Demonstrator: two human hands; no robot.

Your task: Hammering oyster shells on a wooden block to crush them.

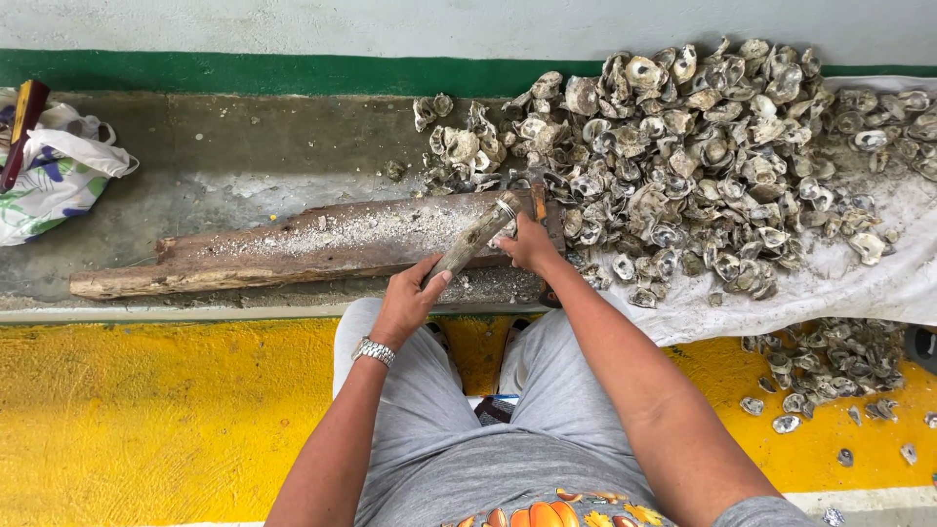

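Knees, then left hand (408,301) w/ oyster (475,237), right hand (528,244) prob. knife, shell pile (703,166) crowding.

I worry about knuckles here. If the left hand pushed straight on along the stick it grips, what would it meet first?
Probably the right hand, which sits close beside the tip of the stick that the left hand holds over the plank. The shell pile lies just beyond it. Depth is unclear.

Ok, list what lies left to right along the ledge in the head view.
Cloth bag → wooden log → left hand on a long oyster → right hand → shell pile on white cloth.
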